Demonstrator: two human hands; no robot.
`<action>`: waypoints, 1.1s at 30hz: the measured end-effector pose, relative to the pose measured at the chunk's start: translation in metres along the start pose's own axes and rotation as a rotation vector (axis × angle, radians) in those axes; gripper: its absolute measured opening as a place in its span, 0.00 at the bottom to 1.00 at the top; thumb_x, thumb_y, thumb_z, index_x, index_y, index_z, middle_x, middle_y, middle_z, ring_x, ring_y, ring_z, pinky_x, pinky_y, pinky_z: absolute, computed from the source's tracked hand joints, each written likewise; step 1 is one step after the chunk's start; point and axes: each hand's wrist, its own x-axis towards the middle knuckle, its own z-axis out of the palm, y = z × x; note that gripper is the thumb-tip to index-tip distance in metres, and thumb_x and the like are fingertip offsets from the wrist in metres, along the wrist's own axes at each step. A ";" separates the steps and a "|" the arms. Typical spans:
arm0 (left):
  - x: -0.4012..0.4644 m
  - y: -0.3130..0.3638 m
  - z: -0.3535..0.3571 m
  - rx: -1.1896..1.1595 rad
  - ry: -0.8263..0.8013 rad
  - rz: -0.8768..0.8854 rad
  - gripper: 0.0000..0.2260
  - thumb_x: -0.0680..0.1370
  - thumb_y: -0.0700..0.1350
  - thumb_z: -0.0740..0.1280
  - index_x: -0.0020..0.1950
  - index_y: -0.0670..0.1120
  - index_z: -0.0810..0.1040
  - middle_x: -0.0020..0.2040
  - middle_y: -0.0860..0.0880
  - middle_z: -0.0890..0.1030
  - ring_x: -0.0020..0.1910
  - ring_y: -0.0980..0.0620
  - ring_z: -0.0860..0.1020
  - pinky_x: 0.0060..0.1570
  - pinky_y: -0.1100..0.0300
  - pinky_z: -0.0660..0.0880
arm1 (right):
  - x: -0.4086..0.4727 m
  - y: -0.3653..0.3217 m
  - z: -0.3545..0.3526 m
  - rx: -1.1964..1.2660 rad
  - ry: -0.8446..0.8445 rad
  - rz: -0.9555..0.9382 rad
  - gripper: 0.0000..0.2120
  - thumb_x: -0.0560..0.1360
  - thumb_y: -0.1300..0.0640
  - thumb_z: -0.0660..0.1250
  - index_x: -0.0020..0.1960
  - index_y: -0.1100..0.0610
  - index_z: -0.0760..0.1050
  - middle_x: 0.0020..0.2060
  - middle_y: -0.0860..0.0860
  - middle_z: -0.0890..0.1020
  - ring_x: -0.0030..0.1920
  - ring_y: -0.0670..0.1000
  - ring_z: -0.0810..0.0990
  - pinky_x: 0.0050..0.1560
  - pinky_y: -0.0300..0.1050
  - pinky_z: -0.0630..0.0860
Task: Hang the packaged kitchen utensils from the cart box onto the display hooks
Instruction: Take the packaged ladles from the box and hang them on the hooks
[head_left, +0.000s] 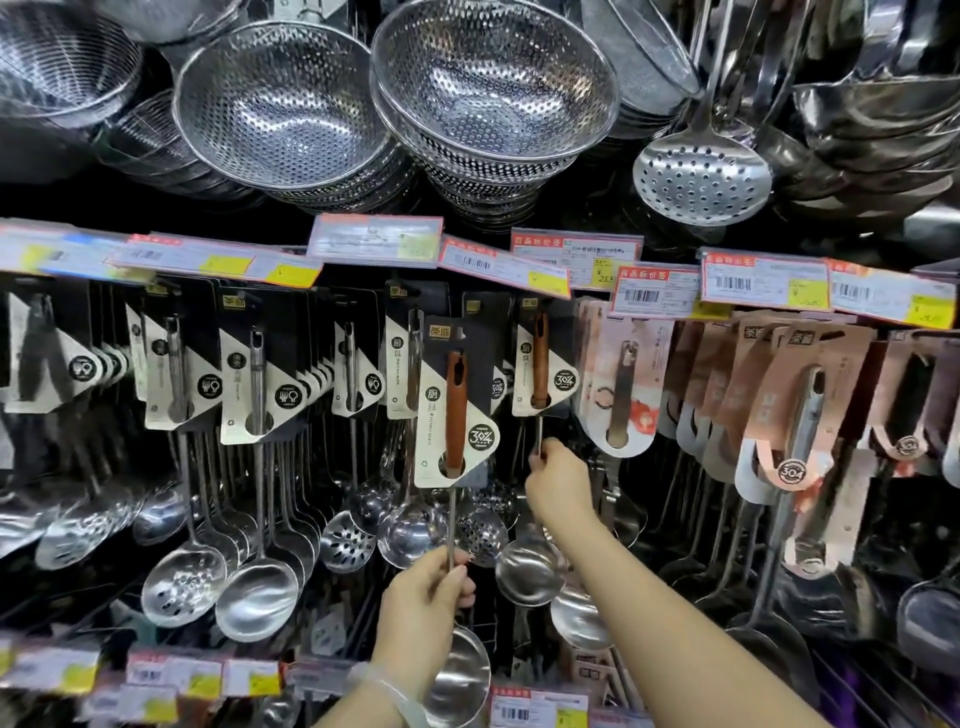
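Head view: nearest, the left hand (423, 605) closes its grip around the thin steel shaft of a packaged ladle (456, 415), holding it upright before the display. Further in, the right hand (558, 480) pinches the shaft of a hung wooden-handled utensil (540, 358). Perforated colanders (280, 109) hang above the price tags (374, 240).

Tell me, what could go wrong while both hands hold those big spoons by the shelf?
The left hand pinches only the thin metal stem of the brown-handled ladle, with its card raised toward the hooks; it could swing or slip and knock the hanging ladles behind it. The right hand grips the stem of another carded ladle already up in the row; a tug might pull it off its hook, which is hidden behind the price tags.
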 end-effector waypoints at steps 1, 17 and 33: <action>0.000 0.000 0.000 0.001 0.000 -0.001 0.11 0.77 0.37 0.63 0.41 0.51 0.77 0.32 0.51 0.81 0.33 0.57 0.81 0.34 0.73 0.74 | 0.007 0.001 0.004 -0.008 -0.003 0.022 0.05 0.75 0.66 0.57 0.47 0.61 0.70 0.42 0.58 0.76 0.45 0.60 0.76 0.42 0.47 0.70; -0.007 -0.010 0.007 0.038 -0.037 -0.019 0.12 0.76 0.36 0.63 0.40 0.51 0.78 0.29 0.51 0.80 0.31 0.56 0.82 0.35 0.69 0.75 | -0.055 0.019 0.009 0.391 0.004 -0.125 0.11 0.80 0.49 0.55 0.60 0.46 0.69 0.55 0.50 0.80 0.55 0.47 0.78 0.57 0.46 0.74; -0.030 0.033 0.061 0.049 -0.187 0.076 0.15 0.76 0.35 0.63 0.40 0.55 0.78 0.33 0.51 0.81 0.30 0.63 0.77 0.32 0.73 0.72 | -0.072 0.013 -0.045 0.804 -0.060 -0.179 0.33 0.71 0.65 0.70 0.69 0.46 0.59 0.39 0.55 0.82 0.31 0.50 0.82 0.34 0.41 0.79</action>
